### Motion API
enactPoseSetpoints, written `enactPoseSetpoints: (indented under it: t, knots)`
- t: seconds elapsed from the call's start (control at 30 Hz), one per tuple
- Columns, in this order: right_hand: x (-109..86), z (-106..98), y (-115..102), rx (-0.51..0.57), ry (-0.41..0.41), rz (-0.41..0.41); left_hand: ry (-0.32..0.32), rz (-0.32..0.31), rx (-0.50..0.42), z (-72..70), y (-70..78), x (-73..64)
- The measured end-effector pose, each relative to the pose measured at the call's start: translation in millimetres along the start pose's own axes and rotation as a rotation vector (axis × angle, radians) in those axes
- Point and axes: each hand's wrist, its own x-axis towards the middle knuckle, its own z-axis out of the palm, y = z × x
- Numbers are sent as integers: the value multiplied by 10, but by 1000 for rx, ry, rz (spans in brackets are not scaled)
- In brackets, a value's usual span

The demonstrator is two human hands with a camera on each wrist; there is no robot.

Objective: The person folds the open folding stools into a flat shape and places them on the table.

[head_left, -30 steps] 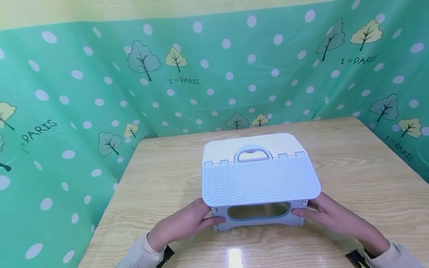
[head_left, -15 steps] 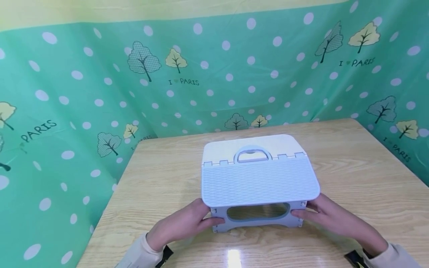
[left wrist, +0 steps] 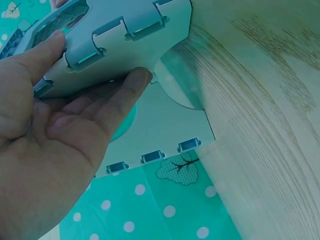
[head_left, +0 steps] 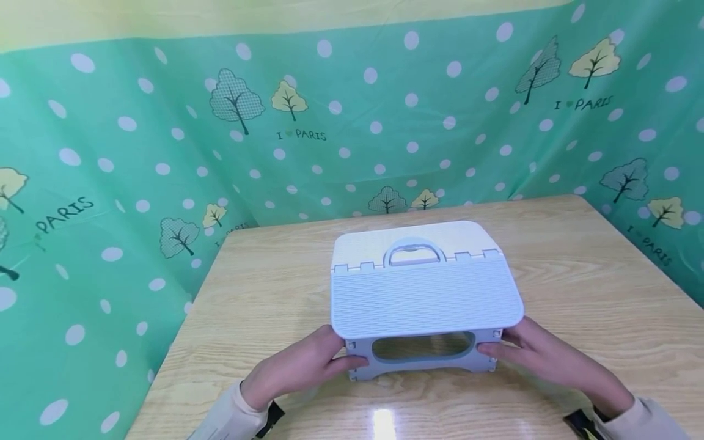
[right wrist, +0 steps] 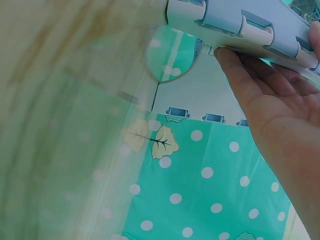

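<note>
A light-blue and white plastic folding stool stands unfolded on the wooden table, its arched carry handle lying on the seat. At the stool's left end, my left hand grips the side of the front leg panel, thumb on its face. My right hand holds the opposite side the same way. Both sets of fingers pass behind the panel, hidden in the head view. In the left wrist view, the left fingertips touch the hinged leg from inside. The right wrist view shows the right fingers curled under the hinged leg likewise.
The wood-grain table extends around the stool on every side. A green dotted curtain printed with trees hangs behind and along both sides of the table. Black straps circle both wrists.
</note>
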Motion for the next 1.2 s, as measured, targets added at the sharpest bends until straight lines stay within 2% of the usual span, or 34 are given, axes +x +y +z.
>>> enactPoseSetpoints:
  t: [0.47, 1.2]
  knots:
    - [-4, -1, 8, -17, 6, -16, -2, -2, -6, 9, -13, -1]
    - [-2, 1, 25, 14, -15, -9, -16, 5, -15, 2, -17, 3]
